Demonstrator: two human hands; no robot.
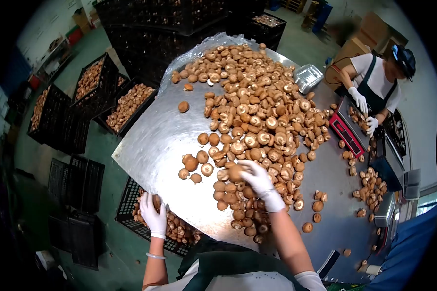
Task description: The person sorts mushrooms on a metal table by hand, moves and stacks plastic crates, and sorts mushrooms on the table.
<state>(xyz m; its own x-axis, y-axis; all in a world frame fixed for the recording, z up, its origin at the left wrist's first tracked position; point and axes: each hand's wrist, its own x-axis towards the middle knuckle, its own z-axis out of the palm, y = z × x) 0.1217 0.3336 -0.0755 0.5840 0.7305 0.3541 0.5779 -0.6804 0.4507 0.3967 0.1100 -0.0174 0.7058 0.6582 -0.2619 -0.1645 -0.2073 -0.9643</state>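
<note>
A wide heap of brown shiitake mushrooms [257, 102] covers much of the metal table [150, 140]. My right hand [262, 186], in a white glove, reaches over the heap's near side, its fingers and thumb closed round a mushroom [235, 173]. Beyond the table's left edge my left hand [153, 217], also gloved in white, is low over a black plastic crate [127, 206] partly filled with mushrooms. A darker mushroom [157, 201] shows between its thumb and fingers. Several loose mushrooms [192, 165] lie left of the heap.
At the right a co-worker [374, 82] in white gloves handles mushrooms at a red scale [347, 128]. A clear plastic tray stack [308, 77] stands behind the heap. Filled crates [131, 106] stand on the floor at left; dark crates [145, 43] are stacked behind the table.
</note>
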